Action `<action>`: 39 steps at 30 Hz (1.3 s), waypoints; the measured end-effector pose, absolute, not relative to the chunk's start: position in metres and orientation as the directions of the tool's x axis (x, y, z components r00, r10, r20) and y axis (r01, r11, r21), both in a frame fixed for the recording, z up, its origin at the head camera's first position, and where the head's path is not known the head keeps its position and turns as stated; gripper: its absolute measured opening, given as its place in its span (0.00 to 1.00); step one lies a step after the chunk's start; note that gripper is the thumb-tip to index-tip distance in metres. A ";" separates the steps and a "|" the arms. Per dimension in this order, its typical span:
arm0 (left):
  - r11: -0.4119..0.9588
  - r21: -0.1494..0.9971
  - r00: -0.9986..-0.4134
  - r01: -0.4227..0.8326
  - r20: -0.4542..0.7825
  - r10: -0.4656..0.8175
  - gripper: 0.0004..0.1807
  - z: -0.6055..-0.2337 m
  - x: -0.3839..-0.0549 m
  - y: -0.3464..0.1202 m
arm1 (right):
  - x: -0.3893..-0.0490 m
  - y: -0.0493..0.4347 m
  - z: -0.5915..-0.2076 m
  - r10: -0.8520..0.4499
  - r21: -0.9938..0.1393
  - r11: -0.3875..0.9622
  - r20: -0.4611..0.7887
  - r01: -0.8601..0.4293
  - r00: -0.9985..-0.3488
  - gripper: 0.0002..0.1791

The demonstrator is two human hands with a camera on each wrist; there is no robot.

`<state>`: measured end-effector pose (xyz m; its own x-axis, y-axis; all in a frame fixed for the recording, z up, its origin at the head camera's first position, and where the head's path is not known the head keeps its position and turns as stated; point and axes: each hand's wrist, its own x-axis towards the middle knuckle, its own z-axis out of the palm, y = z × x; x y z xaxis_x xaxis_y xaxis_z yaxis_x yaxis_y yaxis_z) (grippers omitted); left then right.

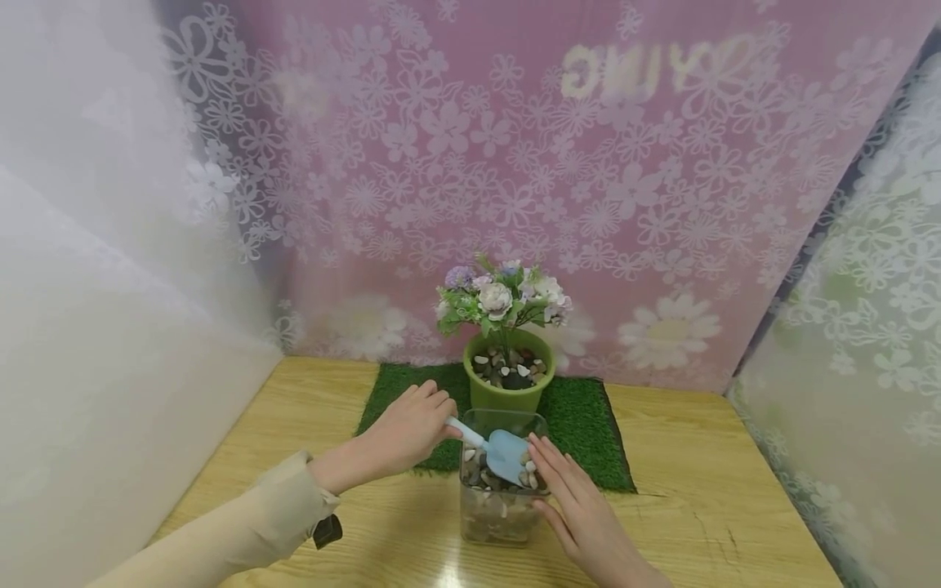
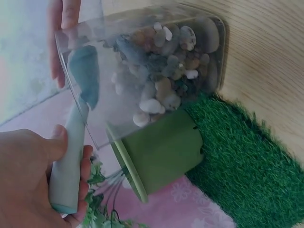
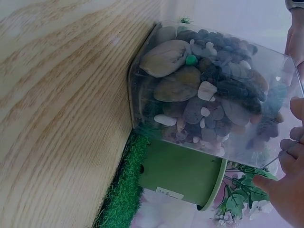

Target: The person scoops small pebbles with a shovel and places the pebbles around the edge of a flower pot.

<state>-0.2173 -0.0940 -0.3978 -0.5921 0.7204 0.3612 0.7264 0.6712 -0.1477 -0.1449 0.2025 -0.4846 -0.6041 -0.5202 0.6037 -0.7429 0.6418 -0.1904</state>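
My left hand grips the white handle of a small toy shovel. Its light-blue blade lies inside the top of a clear plastic container, over the pebbles. On the opposite side, my right hand has its fingers extended at the rim, fingertips close to the blade and a few pebbles. Through the clear wall in the right wrist view, mixed stones show, grey, tan and white, with a small green one.
Right behind the container stands a green flowerpot with pebbles and artificial flowers. The pot is on a green turf mat on the wooden table. Floral curtains surround the table at the back and sides.
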 end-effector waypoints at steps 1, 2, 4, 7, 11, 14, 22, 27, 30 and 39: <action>0.675 -0.138 -0.598 0.724 0.361 0.716 0.13 -0.398 -0.218 -0.096 | -0.145 0.203 -0.485 -0.520 -0.190 0.643 0.603 -0.742 -0.605 0.37; 0.680 -0.128 -0.604 0.722 0.363 0.710 0.13 -0.398 -0.218 -0.099 | -0.146 0.203 -0.485 -0.521 -0.188 0.643 0.602 -0.742 -0.605 0.37; 0.688 -0.107 -0.611 0.718 0.376 0.696 0.12 -0.398 -0.219 -0.104 | -0.146 0.203 -0.487 -0.519 -0.192 0.644 0.601 -0.740 -0.608 0.37; 0.701 -0.080 -0.620 0.708 0.404 0.672 0.11 -0.397 -0.220 -0.110 | -0.145 0.204 -0.488 -0.511 -0.197 0.646 0.605 -0.737 -0.610 0.38; 0.720 -0.012 -0.643 0.694 0.439 0.627 0.11 -0.395 -0.221 -0.119 | -0.146 0.204 -0.489 -0.506 -0.193 0.650 0.612 -0.735 -0.608 0.37; 0.727 0.041 -0.657 0.685 0.466 0.593 0.11 -0.393 -0.222 -0.126 | -0.146 0.205 -0.488 -0.508 -0.183 0.652 0.614 -0.735 -0.604 0.37; 0.732 0.096 -0.654 0.675 0.536 0.534 0.08 -0.391 -0.223 -0.144 | -0.146 0.207 -0.486 -0.516 -0.167 0.646 0.624 -0.745 -0.587 0.36; 0.759 0.113 -0.683 0.641 0.536 0.496 0.09 -0.385 -0.227 -0.150 | -0.148 0.208 -0.487 -0.518 -0.162 0.648 0.622 -0.744 -0.587 0.35; 0.787 0.110 -0.707 0.608 0.527 0.472 0.10 -0.382 -0.233 -0.151 | -0.148 0.208 -0.488 -0.521 -0.162 0.643 0.623 -0.748 -0.583 0.34; 0.859 0.049 -0.743 0.510 0.529 0.411 0.12 -0.381 -0.256 -0.148 | -0.149 0.205 -0.491 -0.521 -0.172 0.639 0.621 -0.750 -0.586 0.36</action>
<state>-0.2558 -0.1481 -0.3806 -0.7426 0.4107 0.5291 0.5101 0.8587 0.0493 -0.1486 0.2046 -0.4908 -0.5862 -0.5209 0.6205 -0.7497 0.6392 -0.1716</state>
